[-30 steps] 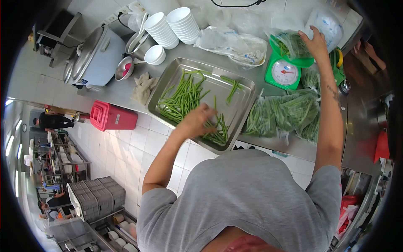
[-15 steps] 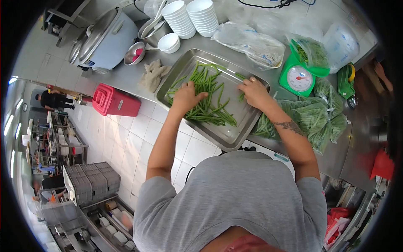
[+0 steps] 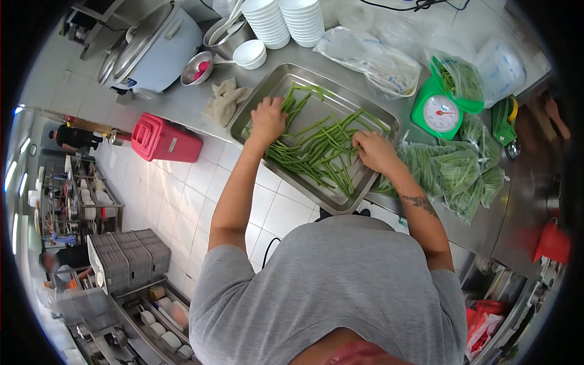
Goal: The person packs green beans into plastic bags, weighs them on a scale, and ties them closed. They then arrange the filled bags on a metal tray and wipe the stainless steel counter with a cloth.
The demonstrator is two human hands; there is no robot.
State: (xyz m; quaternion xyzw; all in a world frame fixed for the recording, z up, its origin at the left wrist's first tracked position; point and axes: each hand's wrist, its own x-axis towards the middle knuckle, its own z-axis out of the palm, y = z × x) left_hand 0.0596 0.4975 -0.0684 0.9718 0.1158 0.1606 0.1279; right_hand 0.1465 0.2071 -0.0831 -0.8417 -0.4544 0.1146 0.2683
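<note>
Long green beans (image 3: 316, 149) lie loose across a rectangular steel tray (image 3: 362, 100) on the counter. Over the tray's left part, my left hand (image 3: 269, 121) has its fingers curled down around some of the beans. My right hand (image 3: 374, 151) is toward the tray's right side, fingers bent and closed on bean ends. The fingertips of both hands are partly hidden among the beans.
Bagged green beans (image 3: 450, 173) lie right of the tray, beside a green scale (image 3: 440, 114) holding another bag. Behind are stacked white bowls (image 3: 301, 21) and a plastic bag (image 3: 368, 58). A cloth (image 3: 226, 100), large cooker (image 3: 155, 52) and red bin (image 3: 167, 140) are left.
The beans have spread rightward across the tray. My right hand has moved slightly down and in among them, while my left hand has shifted a little up toward the tray's far left side.
</note>
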